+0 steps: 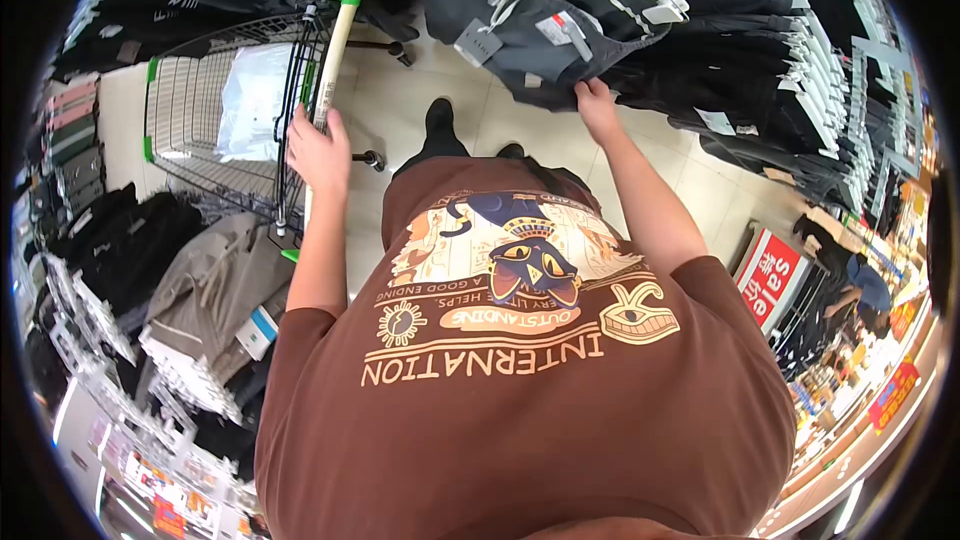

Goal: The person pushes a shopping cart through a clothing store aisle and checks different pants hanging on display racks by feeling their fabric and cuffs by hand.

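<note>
My left hand (pixel 320 152) is closed over the pale handle bar (pixel 340 50) of a shopping cart (pixel 185 115), at the left. A clear plastic-wrapped package (pixel 255 100) lies inside the wire basket. At upper right, the fingertips of my right hand (pixel 597 112) pinch the lower edge of a dark grey drawstring garment (pixel 535 25) hanging on the rack. It looks like pants, though its full shape is hidden. A grey hang tag (pixel 478 43) and a red-and-white label (pixel 560 28) show on it.
Dark clothes on white hangers (pixel 815 90) crowd the right side. More garments hang at lower left, including a grey-brown one (pixel 215 265). A red sale sign (pixel 770 280) stands at right, with another person (pixel 865 285) beyond it. Pale floor tiles (pixel 655 155) show between the racks.
</note>
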The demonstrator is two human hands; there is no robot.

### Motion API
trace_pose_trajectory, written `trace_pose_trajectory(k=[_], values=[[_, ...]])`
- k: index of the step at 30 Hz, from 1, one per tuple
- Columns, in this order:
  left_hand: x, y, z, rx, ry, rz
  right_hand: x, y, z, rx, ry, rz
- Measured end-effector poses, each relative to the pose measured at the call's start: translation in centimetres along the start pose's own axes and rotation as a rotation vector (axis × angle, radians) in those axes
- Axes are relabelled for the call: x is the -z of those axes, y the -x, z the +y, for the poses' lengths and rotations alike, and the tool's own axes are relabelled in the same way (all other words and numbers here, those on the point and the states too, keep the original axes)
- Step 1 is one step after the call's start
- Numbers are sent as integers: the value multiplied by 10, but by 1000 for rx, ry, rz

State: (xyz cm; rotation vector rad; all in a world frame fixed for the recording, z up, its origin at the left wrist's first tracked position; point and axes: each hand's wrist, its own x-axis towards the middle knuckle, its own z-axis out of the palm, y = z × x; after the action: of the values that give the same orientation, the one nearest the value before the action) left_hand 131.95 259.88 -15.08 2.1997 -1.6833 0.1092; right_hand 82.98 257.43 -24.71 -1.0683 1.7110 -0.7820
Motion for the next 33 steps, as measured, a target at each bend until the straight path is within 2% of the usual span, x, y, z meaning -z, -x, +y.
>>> trace_pose_trajectory(k=[1,2,3,4,5,6,7,8,9,11,14,15,16,17,18,19,20,21,23,24,25,28,29,30,33], values=[[-3,-4,3,-102,38,131,-6,7,-5,-43,-26,5],[-5,-5,6,-195,272,31,-15,30,-41,-123,-26,45],[-8,-7,19,-324,408,-20,-30,41,-61,-262,-589,-9],[-15,-14,35,-410,527,-168,-35,58,-104,-355,-701,-8],[-21,-11,55,-323,668,-469,-35,74,-146,-452,-813,-6],[-29,-14,80,-119,762,-911,-36,78,-162,-488,-896,-20],[-45,-13,97,-135,770,-1142,-36,82,-171,-520,-977,-36],[-75,-12,103,-202,909,-1441,-37,83,-180,-550,-1059,-53],[-81,-9,116,-312,1106,-1581,-40,81,-191,-538,-1168,-22],[-113,4,134,-382,1025,-1792,-45,77,-206,-499,-1389,40],[-77,-5,166,-228,1240,-1836,-33,70,-192,-410,-1625,-156],[-64,-12,178,-274,1219,-1821,-31,70,-188,-380,-1699,-222],[-49,-18,191,-314,1196,-1804,-30,74,-194,-401,-1505,-41],[-35,-22,203,-351,1172,-1784,-27,79,-194,-297,-1377,11],[-17,-21,215,-155,1382,-1727,-23,85,-193,-193,-1249,59],[-7,-24,221,59,1468,-1780,-20,91,-194,-89,-1120,106],[2,-27,226,283,1547,-1818,-17,106,-194,29,-919,43],[7,-29,225,516,1620,-1845,-11,113,-187,72,-666,-121],[10,-39,225,643,1711,-1888,8,125,-171,159,-144,-425],[12,-46,226,721,1780,-1929,11,129,-174,-88,-128,-548],[15,-49,227,801,1852,-1967,12,133,-165,-71,-71,-525],[29,-54,233,765,2023,-1726,17,135,-89,-19,70,-424],[32,-56,232,754,2080,-1659,23,135,-71,-85,160,-381],[24,-59,225,728,2246,-1736,31,136,-58,-153,248,-338],[31,-69,221,682,2319,-1619,58,153,-23,-262,457,-275]])
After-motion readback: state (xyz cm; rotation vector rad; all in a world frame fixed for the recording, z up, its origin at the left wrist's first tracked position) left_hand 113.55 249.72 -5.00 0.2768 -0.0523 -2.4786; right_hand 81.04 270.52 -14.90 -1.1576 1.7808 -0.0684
